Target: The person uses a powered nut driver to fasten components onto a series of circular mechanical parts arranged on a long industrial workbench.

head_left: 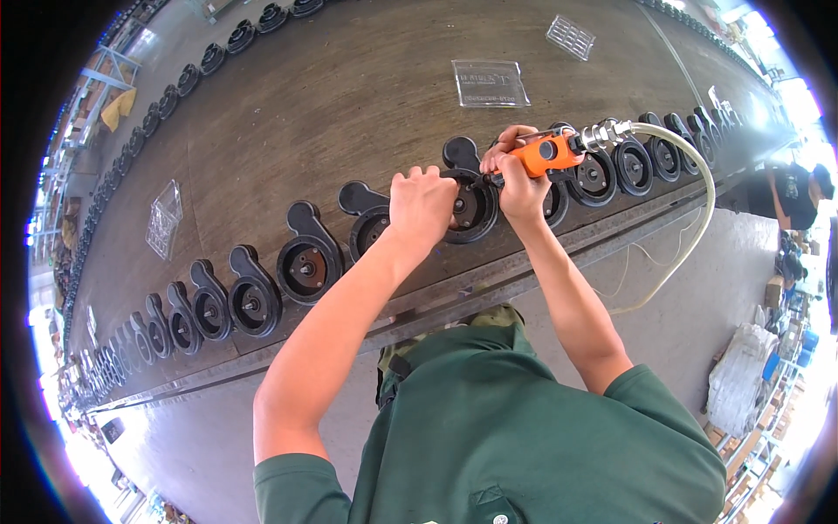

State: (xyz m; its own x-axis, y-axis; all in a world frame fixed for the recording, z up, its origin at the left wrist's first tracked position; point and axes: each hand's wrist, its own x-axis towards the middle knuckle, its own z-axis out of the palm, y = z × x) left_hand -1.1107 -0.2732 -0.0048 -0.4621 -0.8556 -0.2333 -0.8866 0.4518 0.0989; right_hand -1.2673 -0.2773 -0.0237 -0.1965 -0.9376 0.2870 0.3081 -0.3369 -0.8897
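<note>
A long dark brown wooden workbench spans a bright workshop above a grey concrete floor, with cluttered shelves alongside.

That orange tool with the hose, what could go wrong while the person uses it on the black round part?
The left hand rests on the black round part right beside the orange tool, so the tip might slip onto fingers. The pale hose loops off the bench edge and could snag, tugging the tool in the right hand. Close neighbouring parts might get knocked.
</note>
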